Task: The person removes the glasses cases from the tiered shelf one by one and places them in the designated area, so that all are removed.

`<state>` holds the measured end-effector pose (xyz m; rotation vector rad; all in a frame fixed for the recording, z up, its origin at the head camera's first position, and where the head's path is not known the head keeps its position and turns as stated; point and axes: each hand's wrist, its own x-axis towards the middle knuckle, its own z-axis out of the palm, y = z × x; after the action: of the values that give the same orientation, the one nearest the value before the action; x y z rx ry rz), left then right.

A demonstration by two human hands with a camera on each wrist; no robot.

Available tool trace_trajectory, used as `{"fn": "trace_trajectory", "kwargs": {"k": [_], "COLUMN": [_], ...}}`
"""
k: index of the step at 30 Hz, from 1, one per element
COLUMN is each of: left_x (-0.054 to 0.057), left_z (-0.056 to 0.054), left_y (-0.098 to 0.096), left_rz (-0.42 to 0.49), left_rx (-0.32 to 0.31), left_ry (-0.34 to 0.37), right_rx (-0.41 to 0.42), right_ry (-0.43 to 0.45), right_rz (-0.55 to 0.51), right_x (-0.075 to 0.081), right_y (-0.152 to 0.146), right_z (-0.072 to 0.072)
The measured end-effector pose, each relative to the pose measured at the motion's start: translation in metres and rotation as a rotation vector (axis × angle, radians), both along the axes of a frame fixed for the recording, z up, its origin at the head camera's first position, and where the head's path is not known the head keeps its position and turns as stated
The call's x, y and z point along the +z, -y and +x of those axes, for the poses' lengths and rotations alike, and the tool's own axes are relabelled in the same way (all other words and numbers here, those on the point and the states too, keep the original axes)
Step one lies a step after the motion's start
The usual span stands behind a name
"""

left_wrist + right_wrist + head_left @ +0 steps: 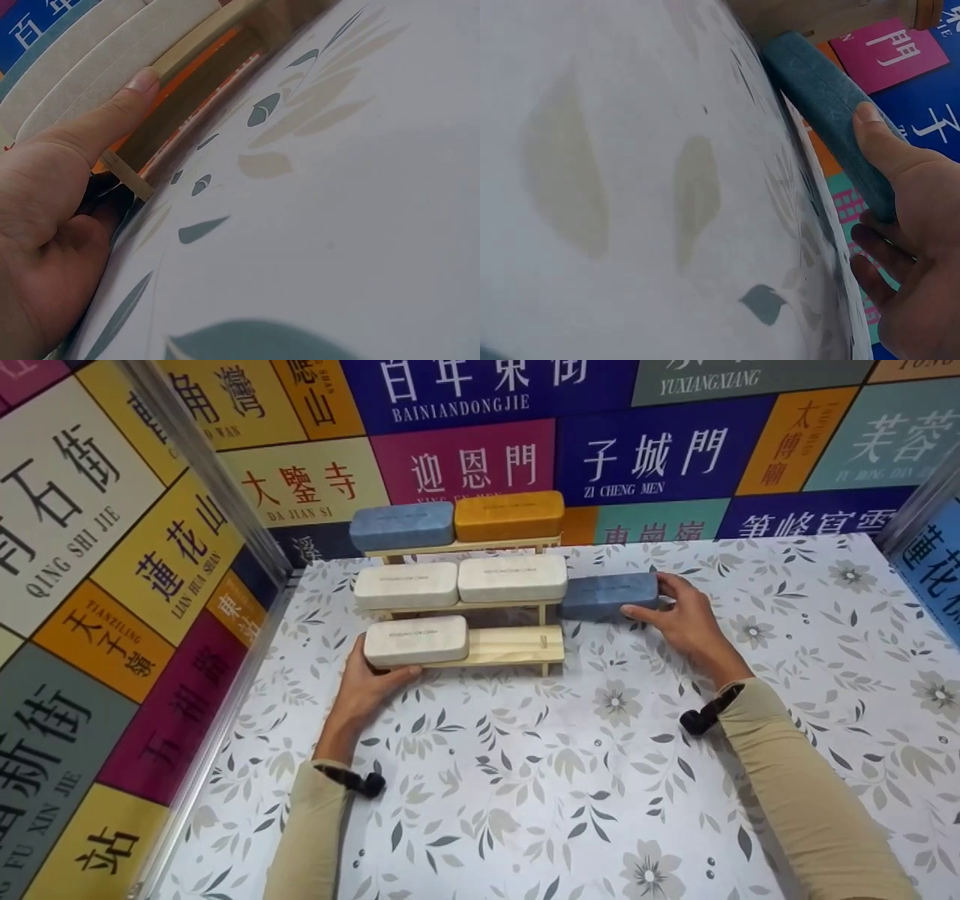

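Note:
A three-tier wooden display rack [517, 646] holds oblong, round-cornered glasses cases. My left hand [364, 682] grips the left end of its lowest tier, thumb along the wooden front edge and fingers partly hidden under it. On that tier, right at this hand, lies a white glasses case [416, 640]; bare wood shows to its right. My right hand [679, 615] holds a blue glasses case [611, 595] by its right end, thumb in front and fingers behind. That case is just right of the rack, close over the table, as the right wrist view also shows.
Two white cases [405, 585] fill the middle tier. On top sit another blue case [401, 526] and a mustard-yellow case [510, 515]. The rack stands on a table with a floral cover [540, 780]. Panels with large lettering [465, 465] rise behind and at the left.

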<state>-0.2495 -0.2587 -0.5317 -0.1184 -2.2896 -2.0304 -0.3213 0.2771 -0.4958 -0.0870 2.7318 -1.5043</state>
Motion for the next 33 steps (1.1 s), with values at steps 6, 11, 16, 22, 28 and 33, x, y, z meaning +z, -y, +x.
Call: {"fn": "trace_trajectory", "kwargs": {"k": [6, 11, 16, 22, 28, 33], "left_x": [0.001, 0.0, 0.0, 0.0, 0.001, 0.001], "left_z": [0.0, 0.0, -0.001, -0.001, 0.0, 0.0], "left_y": [0.001, 0.002, 0.003, 0.002, 0.002, 0.002], "left_rz": [-0.003, -0.015, -0.04, -0.048, -0.029, -0.02], "left_rx": [0.002, 0.006, 0.011, 0.015, 0.008, 0.011], "left_ry": [0.002, 0.01, 0.016, 0.021, 0.023, 0.025], "right_rx": [0.044, 0.073, 0.109, 0.13, 0.117, 0.09], "right_ry": [0.027, 0.023, 0.03, 0.032, -0.018, -0.065], "right_rz": [0.081, 0.153, 0.169, 0.193, 0.202, 0.223], "right_x": [-0.002, -0.004, -0.002, -0.002, -0.004, -0.004], "right_y": [-0.003, -0.004, -0.004, -0.004, -0.001, 0.005], "right_z": [-0.012, -0.018, -0.022, -0.024, -0.023, -0.015]}}
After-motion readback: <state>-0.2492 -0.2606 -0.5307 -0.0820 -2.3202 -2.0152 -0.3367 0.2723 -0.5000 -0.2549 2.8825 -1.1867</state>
